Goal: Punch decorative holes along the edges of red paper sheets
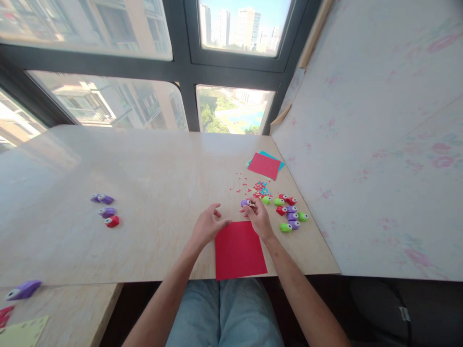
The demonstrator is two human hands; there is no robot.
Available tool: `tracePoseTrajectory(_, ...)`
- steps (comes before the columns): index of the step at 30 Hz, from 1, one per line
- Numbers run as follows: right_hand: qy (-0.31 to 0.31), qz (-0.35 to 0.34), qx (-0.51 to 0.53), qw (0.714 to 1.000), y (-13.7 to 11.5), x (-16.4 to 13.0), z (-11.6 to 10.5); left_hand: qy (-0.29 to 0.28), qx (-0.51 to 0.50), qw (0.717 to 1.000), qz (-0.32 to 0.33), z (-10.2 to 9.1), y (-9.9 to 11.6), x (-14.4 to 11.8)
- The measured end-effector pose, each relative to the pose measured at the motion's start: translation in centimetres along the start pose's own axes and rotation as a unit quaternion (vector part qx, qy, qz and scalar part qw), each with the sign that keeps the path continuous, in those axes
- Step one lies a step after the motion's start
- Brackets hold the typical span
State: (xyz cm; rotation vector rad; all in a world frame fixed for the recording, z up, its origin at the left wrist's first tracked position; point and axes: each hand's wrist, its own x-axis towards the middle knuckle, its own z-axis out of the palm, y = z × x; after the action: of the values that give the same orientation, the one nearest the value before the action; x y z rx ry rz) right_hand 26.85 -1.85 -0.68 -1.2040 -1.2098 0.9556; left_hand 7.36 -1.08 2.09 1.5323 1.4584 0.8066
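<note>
A sheet of red paper (pixel 239 250) lies at the front edge of the table, between my forearms. My right hand (pixel 257 218) holds a purple paper punch (pixel 245 203) just beyond the sheet's far edge. At the sheet's far left corner is my left hand (pixel 210 224), its fingers apart and curved, the thumb reaching over the paper's edge. Nothing shows in that hand. Small red and blue punched paper pieces (pixel 261 189) lie in a heap past my right hand. Green, purple and red paper punches (pixel 292 216) are grouped to the right of it.
Red and blue paper sheets (pixel 265 165) are stacked at the back right, near the papered wall (pixel 379 144). Several punches (pixel 107 212) lie at the left. A lower surface at bottom left bears a purple punch (pixel 25 290) and yellow paper with holes (pixel 27 332). Windows stand behind the table.
</note>
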Motion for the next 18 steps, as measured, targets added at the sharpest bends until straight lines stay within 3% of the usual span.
tracePoseTrajectory(5,0.009,0.011,-0.005,1.000,0.3,0.0,0.0,-0.051,0.110,0.989,0.080,1.2,1.3,-0.1)
tracePoseTrajectory(9,0.010,0.013,-0.007,1.000,0.4,0.0,0.0,-0.102,0.144,0.980,0.089,1.3,1.3,0.1)
tracePoseTrajectory(12,0.026,0.012,0.000,1.000,0.5,0.1,0.0,-0.113,0.188,0.970,0.108,0.2,1.2,1.0)
tracePoseTrajectory(15,0.031,0.007,-0.003,0.999,0.6,0.2,0.0,-0.089,0.225,0.962,0.128,-1.7,0.7,2.3)
tracePoseTrajectory(18,0.019,-0.026,-0.053,0.998,0.6,0.2,-0.1,-0.070,0.160,0.978,0.116,-3.6,-0.4,3.8)
